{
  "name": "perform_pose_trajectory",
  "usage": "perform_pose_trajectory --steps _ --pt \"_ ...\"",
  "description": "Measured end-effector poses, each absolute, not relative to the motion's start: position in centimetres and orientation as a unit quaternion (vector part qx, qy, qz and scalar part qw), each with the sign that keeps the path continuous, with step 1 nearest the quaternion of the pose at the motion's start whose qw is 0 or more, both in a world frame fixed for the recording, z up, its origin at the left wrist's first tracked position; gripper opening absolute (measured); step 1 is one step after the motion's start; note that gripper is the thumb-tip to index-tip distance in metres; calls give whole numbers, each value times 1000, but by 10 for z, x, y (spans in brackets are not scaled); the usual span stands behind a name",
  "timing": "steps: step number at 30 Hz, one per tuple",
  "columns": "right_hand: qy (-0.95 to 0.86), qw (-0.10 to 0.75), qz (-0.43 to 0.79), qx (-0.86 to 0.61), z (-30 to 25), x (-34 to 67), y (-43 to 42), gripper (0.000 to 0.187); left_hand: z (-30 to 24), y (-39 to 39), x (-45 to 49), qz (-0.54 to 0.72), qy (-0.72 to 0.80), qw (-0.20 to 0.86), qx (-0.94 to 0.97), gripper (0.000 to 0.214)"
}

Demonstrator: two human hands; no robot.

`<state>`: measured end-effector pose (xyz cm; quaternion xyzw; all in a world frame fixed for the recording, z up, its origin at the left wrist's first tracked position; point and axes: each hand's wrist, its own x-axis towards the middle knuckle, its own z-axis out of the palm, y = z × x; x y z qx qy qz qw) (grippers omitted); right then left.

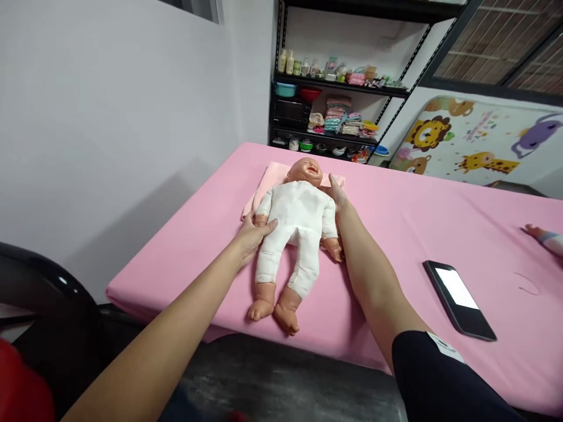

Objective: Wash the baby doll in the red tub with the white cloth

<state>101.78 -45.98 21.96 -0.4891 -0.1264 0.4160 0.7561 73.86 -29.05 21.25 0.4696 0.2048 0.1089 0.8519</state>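
Observation:
A baby doll (297, 208) with a white cloth body lies face up on the pink-covered table (387, 234), its feet toward me. Under its head and shoulder is a folded light pink cloth (264, 190). My left hand (254, 235) grips the doll at its hip, thumb on top near the doll's forearm and fingers tucked out of sight underneath. At the doll's other shoulder, my right hand (338, 194) holds it with the thumb raised; the fingers reach behind the neck and are mostly hidden.
Right of my forearm lies a phone (460, 300) with a lit screen. Another doll's arm (543, 237) shows at the right edge. A black shelf (343, 82) with bottles, basins and folded cloths stands behind. An animal-print mat (475, 138) leans on the wall. A dark chair (44, 293) is at left.

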Motion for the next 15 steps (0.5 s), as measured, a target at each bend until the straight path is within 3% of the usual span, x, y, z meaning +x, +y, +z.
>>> perform_pose_trajectory --steps 6,15 --pt "-157 768 408 -469 230 996 -445 92 217 -322 719 34 153 916 370 67" --pt "-154 767 390 -485 229 996 -447 100 219 -341 714 -9 171 915 365 105"
